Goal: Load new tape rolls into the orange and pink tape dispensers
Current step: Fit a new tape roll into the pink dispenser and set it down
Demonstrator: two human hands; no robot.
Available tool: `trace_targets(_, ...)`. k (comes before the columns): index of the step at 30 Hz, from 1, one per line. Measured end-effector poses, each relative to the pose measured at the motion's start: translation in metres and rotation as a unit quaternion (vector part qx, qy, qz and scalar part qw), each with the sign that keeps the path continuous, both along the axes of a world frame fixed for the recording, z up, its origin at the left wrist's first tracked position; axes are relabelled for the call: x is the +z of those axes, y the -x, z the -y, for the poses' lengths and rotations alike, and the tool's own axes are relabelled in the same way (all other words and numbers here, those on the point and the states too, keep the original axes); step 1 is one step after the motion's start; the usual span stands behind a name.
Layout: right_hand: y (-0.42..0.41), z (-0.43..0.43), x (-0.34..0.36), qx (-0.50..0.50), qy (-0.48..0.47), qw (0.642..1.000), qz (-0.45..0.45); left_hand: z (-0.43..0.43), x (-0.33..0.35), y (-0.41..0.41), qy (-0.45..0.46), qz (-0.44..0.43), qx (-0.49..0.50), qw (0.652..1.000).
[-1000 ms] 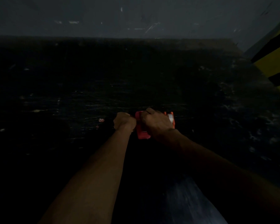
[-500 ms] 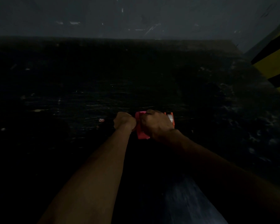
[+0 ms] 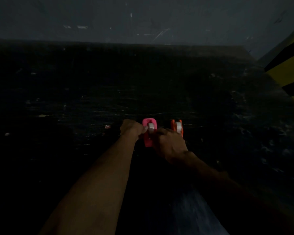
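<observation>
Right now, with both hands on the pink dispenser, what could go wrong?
1. The scene is very dark, so whether the roll sits properly in the pink dispenser is hard to judge.
2. The right hand works right beside the orange dispenser; a careless move might knock it over.
3. The left hand only pinches the pink dispenser's side, so it may slip on the table.

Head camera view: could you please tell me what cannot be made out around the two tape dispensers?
- Near end of the orange dispenser: hidden behind the right hand.
- Left side of the pink dispenser: covered by the left hand.
- Whether the tape roll is fully seated: too dim to tell.
- Specks on the dark surface: too small to identify.
</observation>
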State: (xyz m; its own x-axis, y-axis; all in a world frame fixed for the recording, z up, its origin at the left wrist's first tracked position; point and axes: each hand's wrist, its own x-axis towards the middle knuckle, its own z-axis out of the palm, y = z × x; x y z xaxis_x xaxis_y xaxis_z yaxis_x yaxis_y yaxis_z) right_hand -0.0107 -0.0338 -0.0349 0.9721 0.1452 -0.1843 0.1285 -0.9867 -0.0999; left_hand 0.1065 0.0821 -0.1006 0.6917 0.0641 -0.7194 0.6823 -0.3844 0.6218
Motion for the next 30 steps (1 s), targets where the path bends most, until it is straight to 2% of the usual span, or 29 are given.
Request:
trace_targets(4,0.016,0.0,0.0,-0.003,0.002,1.0,0.012,0.001,0.009,0.003,0.059,-0.007,0.028,0.998)
trace_targets(7,0.028,-0.001,0.002,0.002,0.008,0.998,0.058,0.002,0.008,0.001,0.059,-0.005,0.037,0.998)
trace_targets(12,0.044,-0.005,-0.002,0.01,0.005,0.996,0.084,0.002,0.006,0.002,0.071,-0.002,0.039,0.997)
trace_targets(17,0.045,-0.007,-0.01,-0.003,0.022,0.998,0.053,0.003,0.008,0.004,0.067,0.007,0.045,0.997)
trace_targets(22,0.04,-0.011,-0.01,0.002,-0.006,1.0,0.011,0.001,0.011,0.004,0.058,0.003,0.026,0.998)
trace_targets(30,0.04,-0.017,-0.015,-0.017,-0.015,1.0,-0.006,0.001,0.014,0.008,0.057,0.008,0.029,0.998)
